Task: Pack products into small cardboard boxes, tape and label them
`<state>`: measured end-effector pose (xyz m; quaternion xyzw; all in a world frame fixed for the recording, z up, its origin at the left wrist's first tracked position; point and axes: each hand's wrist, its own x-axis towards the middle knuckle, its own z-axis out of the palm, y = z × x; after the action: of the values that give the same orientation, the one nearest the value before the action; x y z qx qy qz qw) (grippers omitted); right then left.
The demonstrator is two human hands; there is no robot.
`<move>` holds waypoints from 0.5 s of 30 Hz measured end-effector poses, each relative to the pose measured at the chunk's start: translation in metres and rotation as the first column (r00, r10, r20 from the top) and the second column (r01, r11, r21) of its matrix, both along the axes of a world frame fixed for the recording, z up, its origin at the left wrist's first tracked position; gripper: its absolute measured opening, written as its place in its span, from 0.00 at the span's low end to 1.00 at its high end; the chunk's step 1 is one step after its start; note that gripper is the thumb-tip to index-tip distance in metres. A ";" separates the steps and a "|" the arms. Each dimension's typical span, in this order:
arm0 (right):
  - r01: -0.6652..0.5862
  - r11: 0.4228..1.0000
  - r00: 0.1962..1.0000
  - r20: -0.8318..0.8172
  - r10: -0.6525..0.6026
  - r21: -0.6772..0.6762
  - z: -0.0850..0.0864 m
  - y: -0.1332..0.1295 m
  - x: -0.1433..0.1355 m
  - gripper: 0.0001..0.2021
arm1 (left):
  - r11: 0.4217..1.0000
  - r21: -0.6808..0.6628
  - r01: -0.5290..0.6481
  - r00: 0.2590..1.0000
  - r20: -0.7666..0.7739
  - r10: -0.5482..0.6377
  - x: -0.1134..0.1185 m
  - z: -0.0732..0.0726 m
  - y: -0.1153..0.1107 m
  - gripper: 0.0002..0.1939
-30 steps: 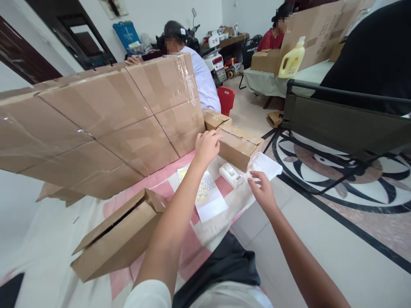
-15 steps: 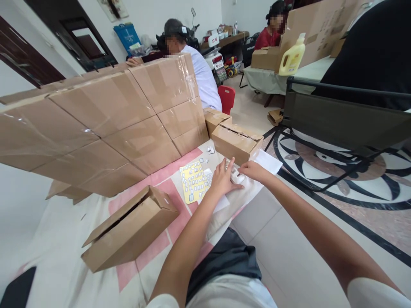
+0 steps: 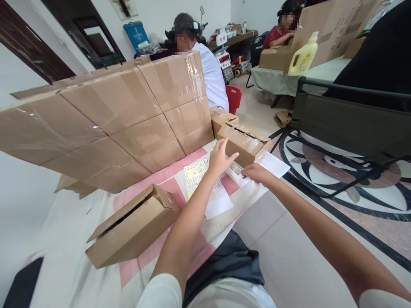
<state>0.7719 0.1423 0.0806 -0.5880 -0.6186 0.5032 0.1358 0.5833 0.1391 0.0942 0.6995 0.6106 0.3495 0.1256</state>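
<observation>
My left hand [image 3: 219,159] is raised over the table with thumb and fingers spread and nothing between them. It is above the gap between a yellow sheet [image 3: 189,170] and a small white tray [image 3: 236,176]. The yellow sheet carries many little outlined pieces, and my forearm hides part of it. My right hand [image 3: 257,173] is closed at the tray's right side, its fingertips pinched over the opening. What they hold, if anything, is too small to make out. A white paper [image 3: 221,205] with small printed shapes lies partly under my left forearm.
A closed cardboard box [image 3: 244,143] stands just behind the tray; another white sheet [image 3: 275,164] lies right of it. An open-slotted carton [image 3: 135,226] is at left. A taped cardboard wall [image 3: 128,124] crosses the table, with a person [image 3: 210,72] behind it.
My left hand has lifted off the white tray and moved left with its fingers spreading. The tray and white paper show more now. My right hand stays at the tray. The view has shifted slightly.
</observation>
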 end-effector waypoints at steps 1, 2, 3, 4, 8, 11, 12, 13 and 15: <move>-0.003 1.000 1.000 0.007 0.003 0.000 0.002 0.000 -0.001 0.10 | 1.000 -0.002 0.013 1.000 -0.009 -0.013 0.002 0.007 0.009 0.42; -0.006 1.000 1.000 0.017 0.006 0.001 0.004 0.000 -0.001 0.10 | 1.000 -0.006 0.025 0.999 -0.021 -0.025 0.005 0.010 0.016 0.45; -0.008 1.000 1.000 0.027 0.008 0.002 0.005 0.000 -0.002 0.10 | 0.999 -0.004 0.032 0.999 -0.016 -0.032 0.009 0.011 0.018 0.47; -0.009 1.000 0.999 0.037 0.009 0.004 0.006 0.000 -0.003 0.10 | 1.000 0.008 0.028 1.000 0.008 -0.028 0.014 0.008 0.016 0.49; -0.009 1.000 0.998 0.055 0.008 0.028 0.002 -0.001 -0.005 0.12 | 0.995 0.058 -0.077 0.978 0.198 0.064 0.032 -0.027 -0.024 0.39; -0.010 0.998 0.999 0.051 0.007 0.055 -0.005 -0.003 -0.005 0.14 | 0.993 0.016 -0.121 0.954 0.278 0.111 0.035 -0.050 -0.042 0.42; -0.008 0.998 0.999 0.049 0.005 0.066 -0.007 -0.003 -0.005 0.15 | 0.991 -0.004 -0.136 0.942 0.309 0.131 0.033 -0.052 -0.039 0.46; -0.004 0.997 0.999 0.046 0.001 0.078 -0.008 -0.004 -0.005 0.15 | 0.988 -0.029 -0.149 0.927 0.344 0.150 0.031 -0.052 -0.031 0.49; 0.007 0.995 0.999 0.041 -0.011 0.103 -0.010 -0.007 -0.004 0.15 | 0.983 -0.096 -0.154 0.890 0.419 0.180 0.029 -0.044 -0.007 0.54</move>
<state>0.7675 0.1354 0.0706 -0.5935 -0.6436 0.4577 0.1551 0.6118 0.1324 0.0501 0.5470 0.6365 0.4846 0.2465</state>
